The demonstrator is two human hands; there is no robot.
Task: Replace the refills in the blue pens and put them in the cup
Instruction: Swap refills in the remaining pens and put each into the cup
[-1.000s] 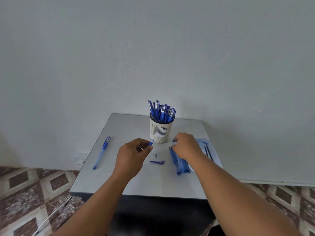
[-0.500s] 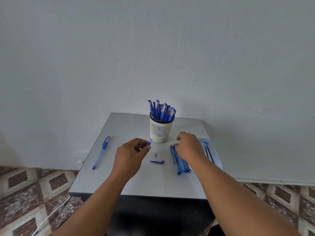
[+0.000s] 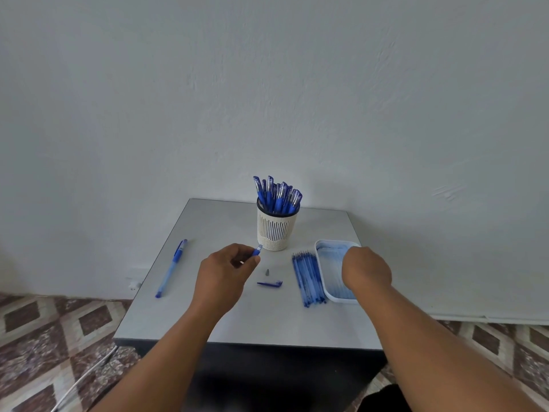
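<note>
While my left hand (image 3: 227, 270) pinches the blue plastic pen barrel (image 3: 257, 251) near the slotted cream cup (image 3: 276, 230) of finished pens, my right hand (image 3: 367, 270) has left the row of blue refills (image 3: 307, 278) for the white plastic tray (image 3: 322, 263); its grip I cannot tell. Old refill probably dropped; fresh one next. Metal tip (image 3: 267, 272) and blue cap (image 3: 270, 283) wait on the grey worktop (image 3: 267, 319).

Both forearms are bare from where they enter at 6 o'clock up to the wrists; no sleeve shows. The left hand (image 3: 225, 273) and the right hand (image 3: 366, 270) wear no gloves, rings or watch. A dark garment patch shows at 5 o'clock, at the frame's edge.
</note>
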